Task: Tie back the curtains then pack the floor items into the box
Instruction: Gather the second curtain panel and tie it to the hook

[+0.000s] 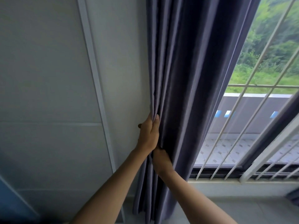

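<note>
A dark grey-purple curtain [186, 70] hangs bunched in folds at the left side of the window, reaching down to the floor. My left hand [149, 135] grips the curtain's left edge at mid height, thumb on the front of the folds and fingers behind them. Just below it, my right hand [161, 159] is pressed into the folds, its fingers hidden in the fabric. A small dark thing [139, 126] shows on the wall behind my left hand; I cannot tell what it is. No tie-back, box or floor items are in view.
A white wall [48, 78] with a thin white strip [95, 78] fills the left. To the right is a window with white bars [242, 126], greenery and a balcony outside. A white sill [226, 186] runs below it. A blue object [13, 202] sits at bottom left.
</note>
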### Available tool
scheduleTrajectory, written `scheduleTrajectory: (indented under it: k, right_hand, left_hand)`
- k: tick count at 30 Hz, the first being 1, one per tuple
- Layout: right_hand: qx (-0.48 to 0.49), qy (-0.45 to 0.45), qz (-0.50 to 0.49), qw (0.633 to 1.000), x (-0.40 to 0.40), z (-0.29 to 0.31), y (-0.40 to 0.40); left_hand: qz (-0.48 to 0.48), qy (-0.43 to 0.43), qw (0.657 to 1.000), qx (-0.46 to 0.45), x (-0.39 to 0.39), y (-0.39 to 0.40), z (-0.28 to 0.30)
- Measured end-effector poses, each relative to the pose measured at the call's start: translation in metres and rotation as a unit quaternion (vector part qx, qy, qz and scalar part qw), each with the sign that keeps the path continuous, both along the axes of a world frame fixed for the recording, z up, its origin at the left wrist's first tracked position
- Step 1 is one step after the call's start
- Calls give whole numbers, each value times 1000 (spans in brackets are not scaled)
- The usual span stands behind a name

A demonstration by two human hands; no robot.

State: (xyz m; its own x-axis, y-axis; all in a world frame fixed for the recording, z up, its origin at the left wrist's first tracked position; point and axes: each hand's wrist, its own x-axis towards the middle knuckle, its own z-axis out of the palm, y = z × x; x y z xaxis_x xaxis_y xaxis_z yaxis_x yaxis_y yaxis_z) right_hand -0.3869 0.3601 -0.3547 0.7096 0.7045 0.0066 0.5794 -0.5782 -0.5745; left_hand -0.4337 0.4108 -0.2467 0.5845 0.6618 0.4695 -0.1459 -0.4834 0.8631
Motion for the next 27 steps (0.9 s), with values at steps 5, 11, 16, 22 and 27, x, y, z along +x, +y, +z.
scheduleTrajectory:
  k: [5, 11, 16, 22, 27]
  right_hand:
    - [-10, 27, 18, 999, -2, -4, 1]
    - [-142, -37, 104, 984, -8, 1, -11]
    - [65, -171, 156, 971, -1, 74, -28]
    - [510, -397, 46, 761, 27, 216, -44]
    - [501, -290, 40, 815, 54, 261, -20]
  left_hand:
    - [1, 35, 998, 47, 3, 0, -6]
    - [52, 79, 992, 79, 4, 13, -13]
    - [61, 73, 992, 82, 1, 25, -10]
    - [64, 75, 992, 81, -1, 28, -10]
    - [63, 70, 991, 90, 2, 25, -9]
